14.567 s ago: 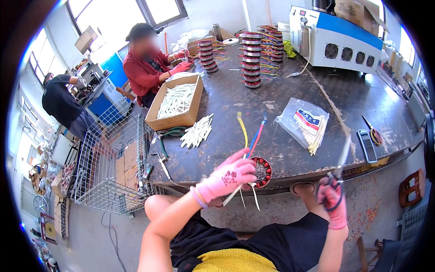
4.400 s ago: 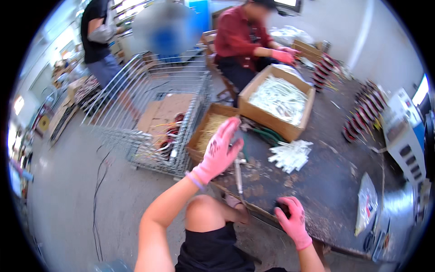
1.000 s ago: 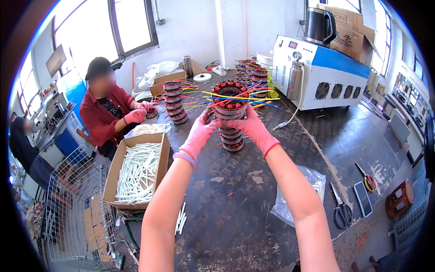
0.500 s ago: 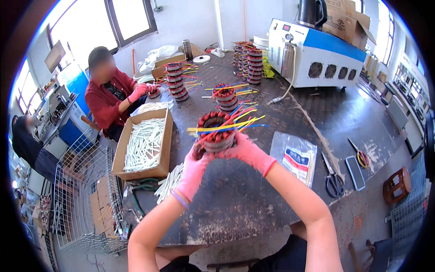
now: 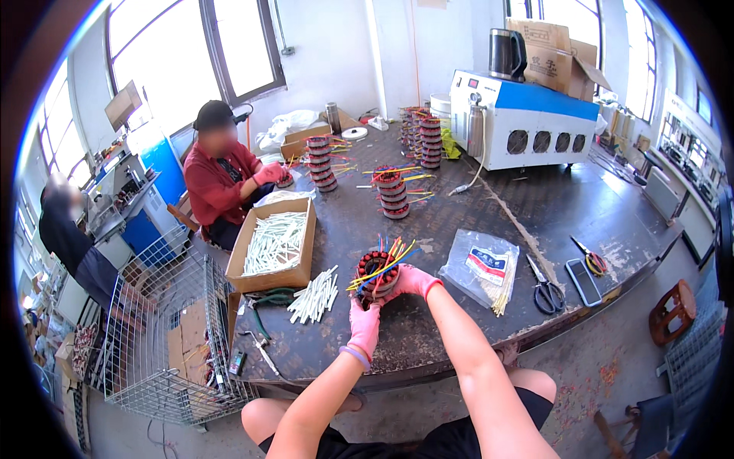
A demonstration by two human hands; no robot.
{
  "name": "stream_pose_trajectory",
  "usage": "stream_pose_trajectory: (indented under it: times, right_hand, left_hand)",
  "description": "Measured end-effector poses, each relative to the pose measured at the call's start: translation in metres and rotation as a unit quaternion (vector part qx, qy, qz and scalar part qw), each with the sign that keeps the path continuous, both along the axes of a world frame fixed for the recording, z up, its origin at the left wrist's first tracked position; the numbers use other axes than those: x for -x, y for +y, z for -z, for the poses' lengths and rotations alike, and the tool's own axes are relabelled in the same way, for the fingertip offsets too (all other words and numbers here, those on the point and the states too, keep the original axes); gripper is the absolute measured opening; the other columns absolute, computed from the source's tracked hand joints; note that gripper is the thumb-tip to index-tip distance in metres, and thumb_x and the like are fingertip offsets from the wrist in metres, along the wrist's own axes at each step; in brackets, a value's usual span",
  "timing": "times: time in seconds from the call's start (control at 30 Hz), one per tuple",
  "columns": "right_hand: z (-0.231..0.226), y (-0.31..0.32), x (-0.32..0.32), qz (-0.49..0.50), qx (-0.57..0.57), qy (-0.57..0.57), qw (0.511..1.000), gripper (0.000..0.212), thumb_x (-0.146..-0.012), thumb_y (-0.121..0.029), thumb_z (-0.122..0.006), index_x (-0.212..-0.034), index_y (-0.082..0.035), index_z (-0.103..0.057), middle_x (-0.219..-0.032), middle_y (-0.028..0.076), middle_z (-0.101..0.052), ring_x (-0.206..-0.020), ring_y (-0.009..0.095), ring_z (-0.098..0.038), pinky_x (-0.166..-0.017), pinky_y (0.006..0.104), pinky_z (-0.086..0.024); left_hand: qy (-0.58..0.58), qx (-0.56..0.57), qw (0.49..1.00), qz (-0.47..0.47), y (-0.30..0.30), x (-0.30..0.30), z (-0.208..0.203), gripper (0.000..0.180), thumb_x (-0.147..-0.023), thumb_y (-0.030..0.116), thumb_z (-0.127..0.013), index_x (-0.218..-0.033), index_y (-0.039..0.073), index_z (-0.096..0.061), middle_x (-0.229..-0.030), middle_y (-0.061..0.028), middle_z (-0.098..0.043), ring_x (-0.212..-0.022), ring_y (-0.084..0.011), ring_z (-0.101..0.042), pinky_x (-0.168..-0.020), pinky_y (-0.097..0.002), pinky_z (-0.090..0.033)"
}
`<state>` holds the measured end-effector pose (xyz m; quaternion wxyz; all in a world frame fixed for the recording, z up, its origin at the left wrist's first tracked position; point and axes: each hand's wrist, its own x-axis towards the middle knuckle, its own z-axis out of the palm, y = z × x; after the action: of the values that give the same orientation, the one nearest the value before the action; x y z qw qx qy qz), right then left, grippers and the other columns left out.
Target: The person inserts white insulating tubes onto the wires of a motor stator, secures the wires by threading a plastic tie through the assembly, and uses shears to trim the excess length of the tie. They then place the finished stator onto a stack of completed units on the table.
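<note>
Both of my hands, in pink gloves, hold a motor stator (image 5: pixel 377 275) over the near part of the dark table. It is a ring with red windings and a dark middle, and red, yellow and blue lead wires stick up from its top toward the right. My left hand (image 5: pixel 365 327) grips the near lower side, its fingers partly hidden. Around the right side wrap the fingers of my right hand (image 5: pixel 413 282). Beyond them stands a stack of similar stators (image 5: pixel 394 200) with wires pointing right. A small pile of white sleeve tubes (image 5: pixel 314 295) lies left of my hands.
Left stands a cardboard box (image 5: pixel 308 249) full of white tubes, with green-handled pliers (image 5: pixel 264 306) nearby. To the right lie a plastic bag (image 5: pixel 462 256), scissors (image 5: pixel 547 294) and a phone-like object (image 5: pixel 584 283). A co-worker (image 5: pixel 222 172) sits far left; a white-blue machine (image 5: pixel 527 115) stands behind.
The stator in my hands has come nearer to me and lower, away from the stack, which now shows more fully. The view has shifted, and the co-worker's gloved hand has risen slightly.
</note>
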<state>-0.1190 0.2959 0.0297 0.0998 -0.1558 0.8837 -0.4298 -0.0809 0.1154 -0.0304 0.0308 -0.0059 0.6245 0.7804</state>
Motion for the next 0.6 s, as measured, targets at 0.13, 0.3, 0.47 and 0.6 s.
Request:
stream_pose_trajectory:
  times: [0.13, 0.3, 0.47, 0.6]
  right_hand:
    - [-0.013, -0.008, 0.010, 0.134, -0.181, 0.063, 0.972, 0.070, -0.056, -0.036, -0.091, -0.116, -0.008, -0.069, -0.115, 0.012, -0.070, -0.108, 0.027, -0.065, -0.098, 0.0382, -0.050]
    - [-0.016, -0.026, -0.004, 0.262, -0.238, 0.066, 0.933, 0.053, -0.075, -0.041, -0.079, -0.118, -0.012, -0.067, -0.120, 0.015, -0.068, -0.112, 0.033, -0.064, -0.095, 0.0455, -0.053]
    - [0.022, -0.023, -0.009, 0.391, -0.010, 0.078, 0.917, 0.030, -0.084, -0.016, -0.058, -0.112, -0.008, -0.068, -0.113, 0.018, -0.069, -0.111, 0.038, -0.062, -0.094, 0.0458, -0.051]
    - [0.043, -0.004, 0.013, 0.382, 0.203, 0.063, 0.899, 0.036, -0.082, -0.009, -0.067, -0.118, -0.003, -0.067, -0.104, 0.009, -0.073, -0.091, 0.020, -0.069, -0.078, 0.0317, -0.054]
  left_hand:
    - [0.041, 0.085, 0.996, -0.007, 0.001, 0.031, 0.018, 0.045, -0.084, 0.005, -0.070, -0.126, 0.005, -0.053, -0.095, 0.0004, -0.063, -0.064, -0.0079, -0.047, -0.055, -0.0243, -0.039]
    - [0.022, -0.022, 0.999, 0.037, 0.002, 0.030, 0.021, 0.075, -0.084, -0.001, -0.065, -0.149, 0.006, -0.029, -0.117, -0.0040, -0.059, -0.081, -0.0113, -0.053, -0.066, -0.0247, -0.045]
    - [-0.004, -0.120, 0.989, 0.088, 0.014, 0.005, -0.004, 0.086, -0.085, -0.009, -0.060, -0.157, 0.009, -0.017, -0.136, -0.0066, -0.048, -0.107, -0.0152, -0.053, -0.089, -0.0272, -0.047]
    - [-0.016, -0.159, 0.985, 0.069, 0.033, 0.004, -0.009, 0.084, -0.085, -0.009, -0.058, -0.157, 0.012, -0.020, -0.131, -0.0067, -0.051, -0.101, -0.0129, -0.053, -0.086, -0.0251, -0.046]
